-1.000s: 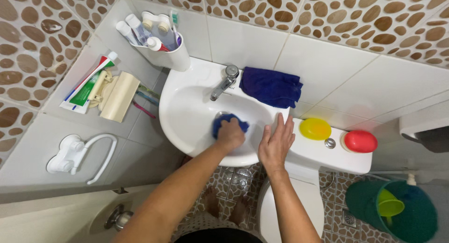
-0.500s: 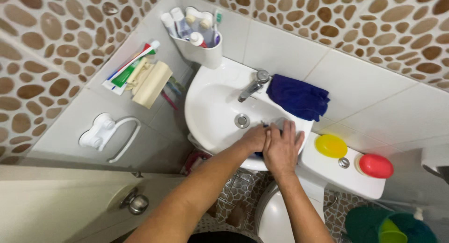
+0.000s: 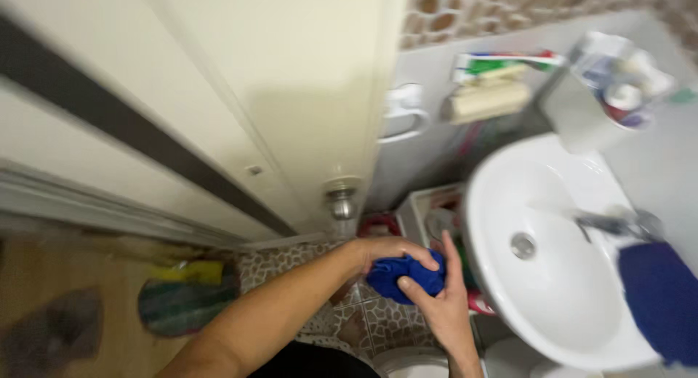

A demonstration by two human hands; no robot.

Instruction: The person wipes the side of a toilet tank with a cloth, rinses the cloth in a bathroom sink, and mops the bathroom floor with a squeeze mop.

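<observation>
Where the two hands meet: both close on one bunched blue cloth (image 3: pixel 404 278), held in the air left of the basin and above the pebble-patterned floor tiles (image 3: pixel 378 321).
Left hand: the left hand (image 3: pixel 389 253) curls over the top of the wad, fingers bent down onto it, gripping.
Right hand: the right hand (image 3: pixel 436 302) comes up from below, thumb pressed on the lower front of the cloth, fingers wrapped round its right side, gripping.
Cloth's lie: crumpled into a lump, slightly wider than tall, so its long axis runs roughly left to right; which end leads cannot be told.
Basin: the white sink (image 3: pixel 494 276) sits just right of the hands, drain in the middle, tap (image 3: pixel 611 222) at its far side, blurred.
Second cloth: a dark blue towel (image 3: pixel 662 298) lies on the sink's right rim.
Packages: a long tube box in red, green and white (image 3: pixel 502 60) lies flat on the wall holder above the sink; a white cup (image 3: pixel 589 105) of tubes and bottles stands beside it, too blurred to sort.
Door: a cream door (image 3: pixel 291 94) with a round metal knob (image 3: pixel 342 202) stands left of the hands.
</observation>
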